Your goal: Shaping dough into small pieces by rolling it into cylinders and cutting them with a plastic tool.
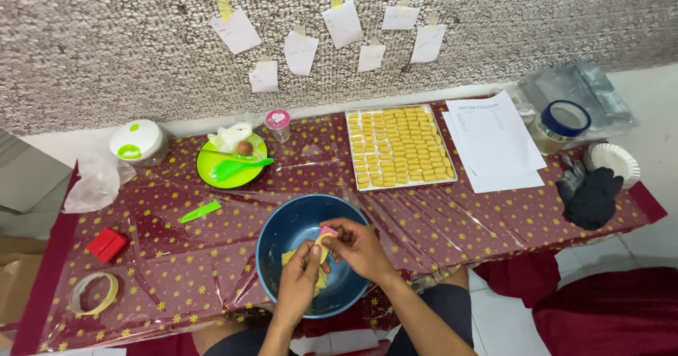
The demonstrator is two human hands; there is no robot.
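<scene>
Both hands, left (300, 275) and right (357, 246), pinch a dough piece (325, 241) over the blue bowl (279, 246) at lower centre, fingers closed round it. Shaping seems under way; the filled tray (400, 147) sits upper centre of the desk (176, 257).

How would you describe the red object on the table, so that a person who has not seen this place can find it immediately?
Start at the long table covered with dark red, star-patterned cloth under clear plastic, and go to its left end. There, between the green strip and the roll of tape, lies the small red block. It is the only solid bright red thing on the table, boxy and plain.
</scene>
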